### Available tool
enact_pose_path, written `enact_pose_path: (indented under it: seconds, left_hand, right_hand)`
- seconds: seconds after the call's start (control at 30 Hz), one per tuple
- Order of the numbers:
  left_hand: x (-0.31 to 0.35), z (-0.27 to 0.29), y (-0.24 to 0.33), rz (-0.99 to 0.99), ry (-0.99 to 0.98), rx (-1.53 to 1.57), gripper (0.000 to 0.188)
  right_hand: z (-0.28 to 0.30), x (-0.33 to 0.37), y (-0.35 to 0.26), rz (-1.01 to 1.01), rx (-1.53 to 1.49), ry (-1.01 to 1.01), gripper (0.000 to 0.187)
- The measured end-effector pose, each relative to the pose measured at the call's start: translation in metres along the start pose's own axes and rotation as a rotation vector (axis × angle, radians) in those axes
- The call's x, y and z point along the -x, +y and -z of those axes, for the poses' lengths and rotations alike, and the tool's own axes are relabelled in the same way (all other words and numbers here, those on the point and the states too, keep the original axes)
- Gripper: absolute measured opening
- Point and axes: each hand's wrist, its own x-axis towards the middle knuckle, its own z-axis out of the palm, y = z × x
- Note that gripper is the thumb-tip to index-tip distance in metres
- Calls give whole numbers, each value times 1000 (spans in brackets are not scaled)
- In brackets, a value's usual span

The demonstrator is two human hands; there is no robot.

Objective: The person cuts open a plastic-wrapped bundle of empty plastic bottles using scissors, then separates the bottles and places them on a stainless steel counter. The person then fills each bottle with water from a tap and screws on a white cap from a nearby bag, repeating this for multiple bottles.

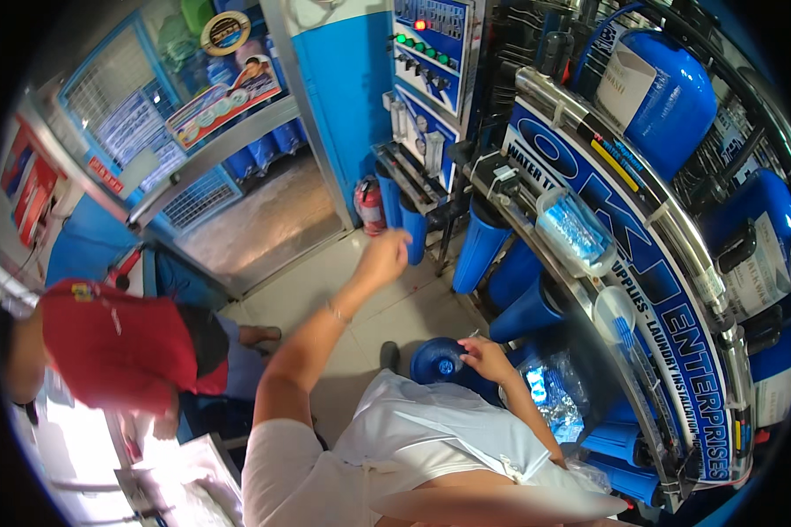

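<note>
Head camera, looking down through a round fisheye: someone in a white shirt stands on a pale tiled floor. The left hand is held out ahead in mid-air, fingers loosely curled; I cannot tell whether they pinch anything small. Beyond it stand a red fire extinguisher and blue filter canisters. The right hand is low at the edge of a round blue water jug, just in front of the body. Those fingers are bent, but blur hides whether they grip the jug or only touch it. A light fingertip hold could let its smooth, curved side slip, and a quick turn rightward could knock it into the canisters. On the left, a co-worker in red is near.
</note>
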Motion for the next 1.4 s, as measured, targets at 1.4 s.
enact_pose_path:
  seconds: [1.4]
  left_hand:
    - [-39, -184, -124, -210, -384, 208, 14]
  right_hand:
    - [44, 243, 22, -1021, 357, 1387, 26]
